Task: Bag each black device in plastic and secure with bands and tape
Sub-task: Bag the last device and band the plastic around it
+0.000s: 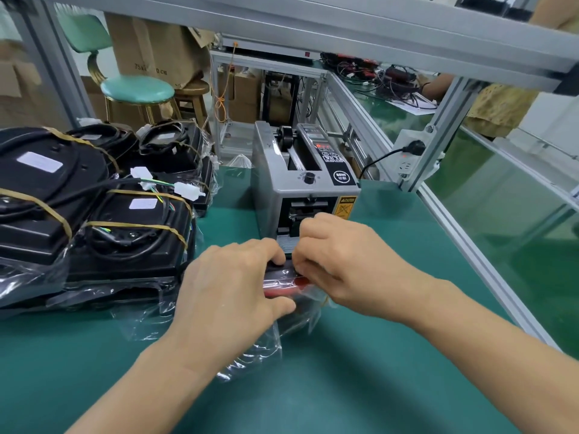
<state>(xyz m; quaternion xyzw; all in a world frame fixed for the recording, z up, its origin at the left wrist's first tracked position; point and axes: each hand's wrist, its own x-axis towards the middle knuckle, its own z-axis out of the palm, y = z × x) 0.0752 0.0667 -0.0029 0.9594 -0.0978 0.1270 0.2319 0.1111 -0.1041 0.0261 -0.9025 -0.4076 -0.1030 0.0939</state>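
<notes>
plastic bag (250, 355) trails loose toward me on the green counter (376, 386), and i judge it could slip or crease under the tape. my left hand (232, 286) grips the bagged device (282, 285) while my right hand (338, 261) pinches at its top, just before the tape dispenser (300, 183). a crooked seal is my worry; finished banded devices (94, 214) sit far left.

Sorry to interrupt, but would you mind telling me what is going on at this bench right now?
A person is packing devices. Both hands, the left hand and the right hand, grip a device in a clear plastic bag on the green mat, right in front of the tape dispenser. To the left lies a stack of bagged black devices already bound with bands.
</notes>
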